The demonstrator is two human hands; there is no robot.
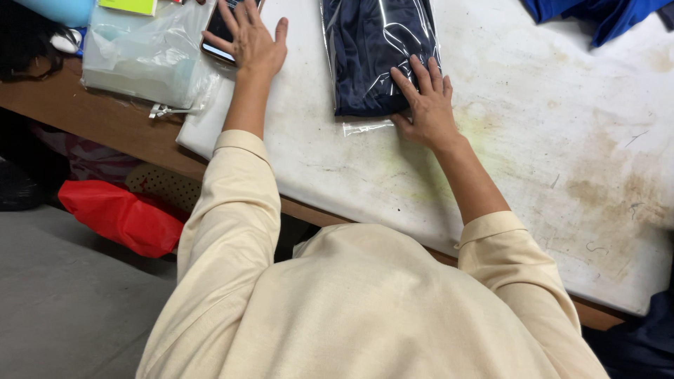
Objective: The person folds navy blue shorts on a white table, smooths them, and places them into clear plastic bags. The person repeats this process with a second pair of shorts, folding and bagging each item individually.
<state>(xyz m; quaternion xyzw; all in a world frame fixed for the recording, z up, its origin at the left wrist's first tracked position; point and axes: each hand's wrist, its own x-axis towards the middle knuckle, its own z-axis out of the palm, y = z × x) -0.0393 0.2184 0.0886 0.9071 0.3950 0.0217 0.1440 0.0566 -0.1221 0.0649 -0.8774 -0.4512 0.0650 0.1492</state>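
Right hand (425, 102) lies flat, fingers spread, pressing near corner of bagged navy garment (375, 56) on the white worktop (533, 140). Left hand (253, 42), left of the garment, rests open on a phone (214, 35). Best keep palm pressure even, smoothing toward the bag's loose flap (365, 128).

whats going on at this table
A person in a cream long-sleeved top leans over a stained white table. The right hand presses flat on the near end of a folded dark garment in a clear plastic bag. The left hand rests on a phone beside a stack of clear bags.
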